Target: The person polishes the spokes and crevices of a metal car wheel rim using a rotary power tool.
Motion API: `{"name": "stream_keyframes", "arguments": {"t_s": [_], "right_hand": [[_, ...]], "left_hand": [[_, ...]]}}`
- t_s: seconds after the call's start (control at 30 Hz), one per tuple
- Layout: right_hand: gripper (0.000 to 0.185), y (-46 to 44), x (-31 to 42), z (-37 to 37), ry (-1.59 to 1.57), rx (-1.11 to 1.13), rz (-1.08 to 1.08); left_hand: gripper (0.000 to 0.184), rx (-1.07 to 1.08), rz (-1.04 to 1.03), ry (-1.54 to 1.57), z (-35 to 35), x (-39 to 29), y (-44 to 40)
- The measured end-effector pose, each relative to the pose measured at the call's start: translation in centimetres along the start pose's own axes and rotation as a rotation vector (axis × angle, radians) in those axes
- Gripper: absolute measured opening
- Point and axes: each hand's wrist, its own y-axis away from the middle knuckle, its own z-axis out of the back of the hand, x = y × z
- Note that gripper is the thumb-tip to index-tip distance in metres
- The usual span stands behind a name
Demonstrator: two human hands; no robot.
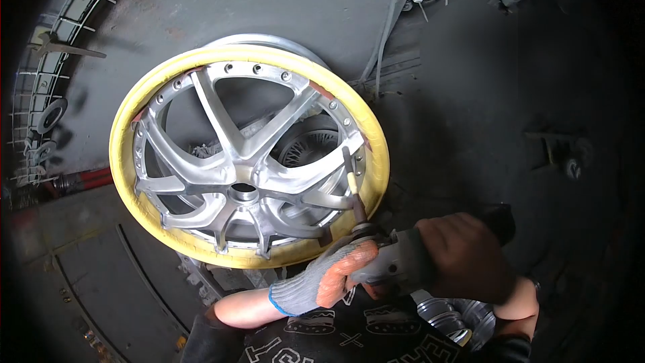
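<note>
A silver alloy wheel [232,138] with several spokes fills the middle of the head view, its lip covered in yellow tape [127,208]. My left hand [329,277], in a grey knit glove with an orange coating, wraps round the front of a power grinder [393,265]. The rear of its body is in the grip of my right hand [467,255], which looks dark in the shadow. From the grinder a thin spindle [353,185] reaches up over the right side of the wheel, near a spoke end. I cannot tell whether its tip touches the metal.
Behind the wheel's openings lies another dark wheel [306,148]. A wire rack [67,40] curves along the left, with a hammer-like tool [70,48] on it. Cables [390,33] hang at the top right. Shiny metal parts [437,312] sit beside my body at the lower right.
</note>
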Motion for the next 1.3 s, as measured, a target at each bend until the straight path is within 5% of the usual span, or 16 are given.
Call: {"name": "stream_keyframes", "arguments": {"t_s": [0.73,0.93,1.03,1.17,1.3], "right_hand": [[0.031,-2.9,9.7,-5.2,0.138,0.015,0.072],[0.033,-4.7,11.2,-6.1,0.107,0.024,0.077],[0.035,-5.5,11.2,-6.4,0.058,0.017,0.072],[0.036,-5.7,10.5,-7.1,0.027,-0.016,0.105],[0.039,-3.5,9.5,-6.3,0.006,-0.048,0.061]], "left_hand": [[0.055,-0.083,-0.032,0.032,5.8,-1.1,9.7],[0.057,-0.49,-0.264,-0.293,11.2,0.0,11.0],[0.06,-0.287,-0.005,-0.202,5.8,-3.7,11.7],[0.062,-0.23,-0.12,-0.1,6.6,-3.0,11.4],[0.057,-0.15,-0.211,-0.324,4.1,-2.5,10.7]]}}
